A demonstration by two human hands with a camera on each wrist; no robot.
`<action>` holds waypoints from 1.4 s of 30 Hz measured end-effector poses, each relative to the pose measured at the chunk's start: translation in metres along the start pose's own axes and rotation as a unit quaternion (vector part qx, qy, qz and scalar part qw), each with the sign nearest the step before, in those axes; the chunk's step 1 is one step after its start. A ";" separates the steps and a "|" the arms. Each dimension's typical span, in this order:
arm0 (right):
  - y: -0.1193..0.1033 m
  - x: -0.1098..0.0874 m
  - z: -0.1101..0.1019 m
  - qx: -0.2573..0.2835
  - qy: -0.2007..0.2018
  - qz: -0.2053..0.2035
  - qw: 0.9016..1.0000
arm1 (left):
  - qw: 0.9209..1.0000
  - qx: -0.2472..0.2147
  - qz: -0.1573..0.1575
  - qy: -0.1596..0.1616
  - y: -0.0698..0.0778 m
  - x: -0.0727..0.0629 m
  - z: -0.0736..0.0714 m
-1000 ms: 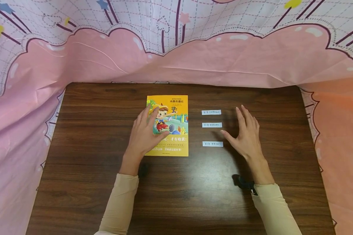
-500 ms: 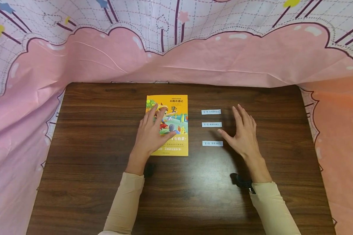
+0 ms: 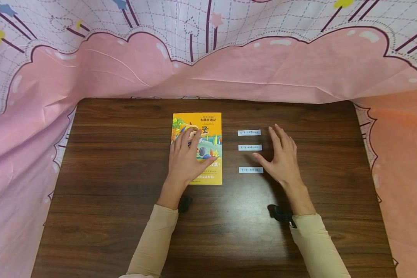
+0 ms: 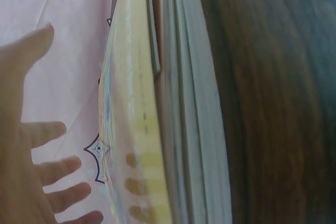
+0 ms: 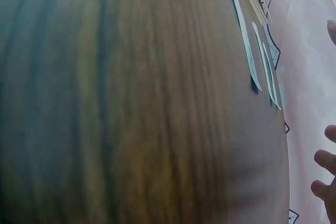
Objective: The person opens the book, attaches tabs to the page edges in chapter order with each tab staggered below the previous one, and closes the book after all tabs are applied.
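Observation:
A yellow-covered picture storybook (image 3: 213, 146) lies flat on the brown table, left of centre. My left hand (image 3: 185, 160) is held over its cover with the fingers spread, hiding part of the picture. The left wrist view shows a gap between that hand and the book's page edges (image 4: 194, 103). To the book's right lie three paper strips with handwriting: a top strip (image 3: 249, 133), a middle strip (image 3: 250, 147) and a bottom strip (image 3: 251, 170). My right hand (image 3: 283, 162) hovers just right of them, fingers apart and holding nothing, thumb near the middle and bottom strips.
The dark wood-grain table (image 3: 118, 154) extends around the book and strips. A pink and white patterned cloth (image 3: 229, 87) hangs along its back and both sides. A black wrist device (image 3: 281, 213) sits at the right cuff.
My left hand has shifted right, farther across the book cover. My right hand has drifted slightly left toward the paper strips. The book and strips lie as before.

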State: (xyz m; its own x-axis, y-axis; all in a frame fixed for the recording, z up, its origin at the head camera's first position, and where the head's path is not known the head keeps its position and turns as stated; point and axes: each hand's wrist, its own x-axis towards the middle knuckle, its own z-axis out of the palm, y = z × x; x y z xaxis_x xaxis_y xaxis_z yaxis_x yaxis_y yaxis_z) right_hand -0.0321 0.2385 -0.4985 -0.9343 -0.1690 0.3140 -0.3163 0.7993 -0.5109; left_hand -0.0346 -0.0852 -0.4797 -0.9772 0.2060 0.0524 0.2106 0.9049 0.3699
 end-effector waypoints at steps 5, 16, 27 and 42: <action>0.000 0.001 0.001 -0.004 -0.001 0.002 1.000 | 1.000 0.008 -0.002 0.020 0.004 0.001 0.002; -0.003 -0.005 0.004 -0.001 -0.006 0.008 1.000 | 0.999 0.023 -0.024 -0.001 0.018 -0.006 0.009; -0.003 -0.001 0.007 0.006 -0.004 0.006 1.000 | 0.998 0.056 -0.014 0.020 0.034 -0.002 0.019; -0.008 0.004 0.013 0.000 -0.023 0.009 1.000 | 0.998 0.050 -0.013 0.026 0.041 0.000 0.028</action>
State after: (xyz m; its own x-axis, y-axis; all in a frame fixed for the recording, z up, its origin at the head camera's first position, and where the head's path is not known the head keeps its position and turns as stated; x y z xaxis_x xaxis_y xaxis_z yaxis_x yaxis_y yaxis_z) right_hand -0.0357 0.2239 -0.5029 -0.9461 -0.1816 0.2682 -0.3003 0.8020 -0.5164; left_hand -0.0247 -0.0378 -0.4902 -0.9818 0.1658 0.0926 0.1854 0.9428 0.2771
